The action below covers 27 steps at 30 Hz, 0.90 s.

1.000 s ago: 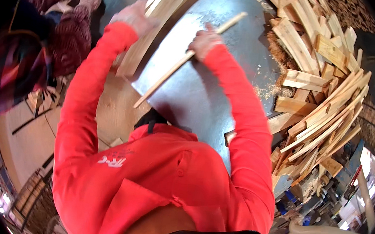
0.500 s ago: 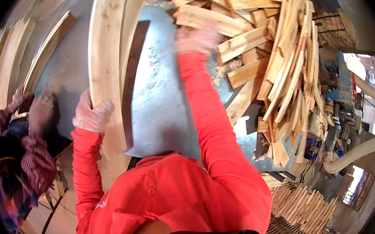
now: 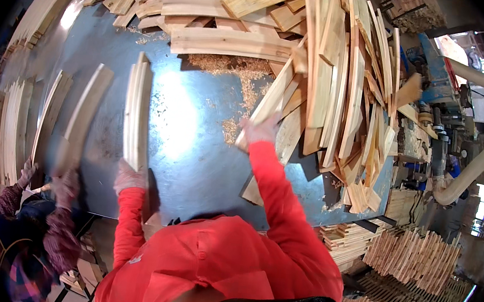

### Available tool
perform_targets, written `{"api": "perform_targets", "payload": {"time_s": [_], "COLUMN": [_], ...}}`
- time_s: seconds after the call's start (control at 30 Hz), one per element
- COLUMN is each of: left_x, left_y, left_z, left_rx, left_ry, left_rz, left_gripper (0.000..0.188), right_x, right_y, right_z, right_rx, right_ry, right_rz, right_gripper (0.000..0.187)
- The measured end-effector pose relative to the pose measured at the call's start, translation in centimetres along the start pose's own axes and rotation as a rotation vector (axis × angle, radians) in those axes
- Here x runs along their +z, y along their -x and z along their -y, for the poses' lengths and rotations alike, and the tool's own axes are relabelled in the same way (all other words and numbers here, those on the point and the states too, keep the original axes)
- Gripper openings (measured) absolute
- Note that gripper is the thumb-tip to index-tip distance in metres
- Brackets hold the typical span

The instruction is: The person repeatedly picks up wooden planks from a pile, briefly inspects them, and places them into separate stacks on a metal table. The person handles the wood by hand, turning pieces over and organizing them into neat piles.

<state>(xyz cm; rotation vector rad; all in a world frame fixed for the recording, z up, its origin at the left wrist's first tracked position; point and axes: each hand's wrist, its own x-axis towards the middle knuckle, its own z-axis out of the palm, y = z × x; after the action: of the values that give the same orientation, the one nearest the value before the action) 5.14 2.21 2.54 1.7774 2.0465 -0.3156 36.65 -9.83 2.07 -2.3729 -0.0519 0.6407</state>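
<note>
At the metal table (image 3: 211,171), both hands on wood

Nearest, my left hand (image 3: 129,180) grips the near end of a stack of pale slats (image 3: 137,117); its long axis points straight away from me. Slightly farther, my right hand (image 3: 262,131) seems closed on the near end of a loose board (image 3: 271,102), which points away, slanting right toward the wood pile (image 3: 337,96). I judge this as picking up; the next move calls for drawing that board clear.

Setting: woodworking workshop. Evidence: loose boards (image 3: 318,94) heaped on a metal-topped bench (image 3: 198,179); shavings (image 3: 248,96) scattered beside them; machinery (image 3: 440,150) and a thick hose (image 3: 478,168) (pale, curved) at right; wood sticks (image 3: 412,260) stacked lower right.
</note>
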Motion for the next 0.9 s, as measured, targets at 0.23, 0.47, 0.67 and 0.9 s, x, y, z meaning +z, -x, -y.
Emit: {"api": "perform_targets", "payload": {"time_s": [0.23, 0.47, 0.67, 0.9], "left_x": [0.2, 1.2, 3.1, 9.8], "left_y": [-3.5, -2.3, 6.3, 12.5], "left_z": [9.2, 8.1, -6.0, -14.8], "left_rx": [-0.072, 0.188, 0.471, 0.758], "left_ry": [-0.031, -0.3, 0.65, 1.227], "left_rz": [-0.117, -0.574, 0.065, 0.94], "left_gripper": [0.066, 0.081, 0.068, 0.07], "right_x": [-2.3, -10.1, -14.2, -6.0], "right_y": [0.9, -11.1, -9.7, 3.7], "right_z": [-4.9, -3.6, -3.2, -8.3], "right_rx": [-0.074, -0.371, -0.239, -0.078], "right_ry": [0.645, 0.737, 0.133, -1.056], "right_rz": [0.54, -0.392, 0.139, 1.099], "right_gripper": [0.108, 0.105, 0.08, 0.081]}}
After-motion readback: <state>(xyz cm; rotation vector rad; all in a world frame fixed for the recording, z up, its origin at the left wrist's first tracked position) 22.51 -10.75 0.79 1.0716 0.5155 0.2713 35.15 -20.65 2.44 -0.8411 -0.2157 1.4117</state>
